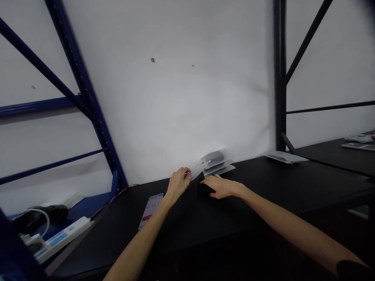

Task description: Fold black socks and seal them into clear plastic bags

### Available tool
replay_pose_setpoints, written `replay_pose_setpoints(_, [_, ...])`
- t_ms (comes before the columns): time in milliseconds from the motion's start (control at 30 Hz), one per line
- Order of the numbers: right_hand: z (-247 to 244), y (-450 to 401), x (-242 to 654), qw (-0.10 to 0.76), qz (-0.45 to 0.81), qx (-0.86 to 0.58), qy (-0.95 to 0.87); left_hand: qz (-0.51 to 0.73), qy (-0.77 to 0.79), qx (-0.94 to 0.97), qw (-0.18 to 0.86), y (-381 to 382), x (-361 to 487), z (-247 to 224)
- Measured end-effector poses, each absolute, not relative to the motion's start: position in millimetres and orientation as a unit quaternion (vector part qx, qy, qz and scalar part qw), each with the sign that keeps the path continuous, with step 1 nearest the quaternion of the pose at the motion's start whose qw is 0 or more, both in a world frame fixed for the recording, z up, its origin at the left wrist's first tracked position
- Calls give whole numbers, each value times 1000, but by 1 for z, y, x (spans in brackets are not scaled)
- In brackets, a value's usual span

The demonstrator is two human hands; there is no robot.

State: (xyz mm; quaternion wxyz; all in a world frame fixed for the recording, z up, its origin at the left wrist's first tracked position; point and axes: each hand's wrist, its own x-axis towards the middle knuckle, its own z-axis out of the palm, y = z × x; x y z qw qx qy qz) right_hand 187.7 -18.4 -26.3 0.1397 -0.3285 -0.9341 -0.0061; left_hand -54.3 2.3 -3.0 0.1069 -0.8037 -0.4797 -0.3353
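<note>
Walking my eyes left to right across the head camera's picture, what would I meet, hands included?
White power strip → phone → left hand → right hand → lone pale packet on the black table's right part.

The fingers of the left hand (178,182) hide the near end of a thin white translucent packet (197,170); the heap of whitish plastic packets (218,167) beyond is too blurred to count. A black shape (203,187) by the right hand (219,187) merges with the black tabletop (263,191) — its outline is lost. The left forearm (146,236) covers part of the pale-screened rectangular phone (150,208) — its figures blur. The right edge cuts off the black sleeve (351,270).
</note>
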Motion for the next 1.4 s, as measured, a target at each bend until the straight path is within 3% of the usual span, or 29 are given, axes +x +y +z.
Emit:
replay_pose_setpoints(167, [-19, -17, 194, 132, -3, -265, -955, -333, -486, -802, 97, 2, -54, -1])
replay_pose_setpoints(467, [-29, -17, 195, 170, -158, -296, -927, -326, -464, -817, 101, 7, -55, -9])
replay_pose_setpoints(667, [-33, -17, 193, 264, -158, -476, -824, -262, -465, -843, 68, 15, -58, -24])
replay_pose_setpoints(733, [-35, -14, 198, 268, -108, -571, -768, -241, -482, -842, 28, 17, -59, -28])
replay_pose_setpoints(833, [-33, -8, 214, 203, 8, -660, -723, -225, -485, -845, -10, 17, -58, -30])
replay_pose_setpoints(1033, [-25, 7, 227, 91, 278, -613, -734, -211, -428, -879, -3, 4, -53, -22])
replay_pose_setpoints(1100, [-25, 8, 224, 102, 332, -588, -730, -184, -410, -893, 15, 0, -52, -21])
replay_pose_setpoints(1233, [-22, 8, 222, 131, 313, -588, -735, -138, -395, -908, 19, 0, -53, -24])
replay_pose_setpoints(1400, [-19, 6, 224, 168, 377, -561, -717, -151, -390, -908, -7, 6, -53, -28])
